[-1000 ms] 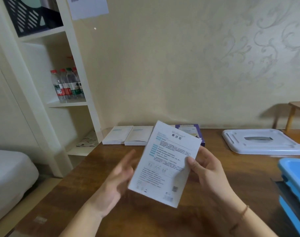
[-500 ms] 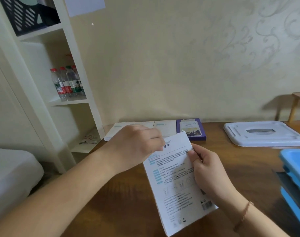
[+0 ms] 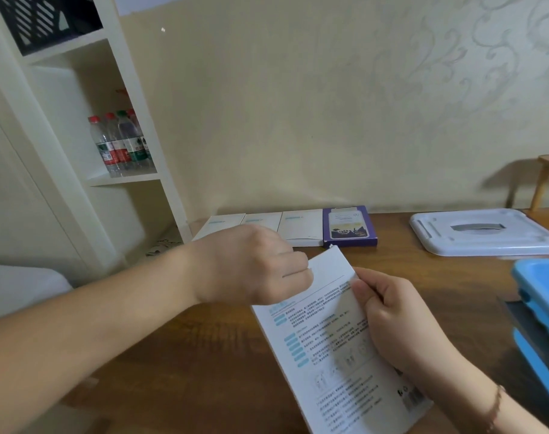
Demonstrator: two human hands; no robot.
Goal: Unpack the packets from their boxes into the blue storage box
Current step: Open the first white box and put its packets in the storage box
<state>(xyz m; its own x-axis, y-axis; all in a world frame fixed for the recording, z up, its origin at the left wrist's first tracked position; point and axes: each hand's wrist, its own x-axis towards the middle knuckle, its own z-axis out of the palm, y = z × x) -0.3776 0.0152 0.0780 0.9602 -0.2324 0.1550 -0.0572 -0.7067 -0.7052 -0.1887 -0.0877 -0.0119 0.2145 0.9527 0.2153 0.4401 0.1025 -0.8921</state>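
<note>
A flat white box [image 3: 326,346] printed with blue and black text is held above the wooden table. My right hand [image 3: 395,317] grips its right edge, thumb on the printed face. My left hand [image 3: 257,267] pinches the box's top left corner with curled fingers. The blue storage box [image 3: 539,296] shows only partly at the right edge. Three more white boxes [image 3: 298,227] and a purple box [image 3: 349,227] lie in a row at the table's back edge against the wall.
The white lid [image 3: 486,231] of the storage box lies flat at the back right. A white shelf unit [image 3: 116,180] with several water bottles [image 3: 119,145] stands to the left. A wooden stool [image 3: 545,173] is at far right.
My left hand rose from beside the box to its top corner and closed on it. The box tipped down and lies lower and flatter in my right hand.
</note>
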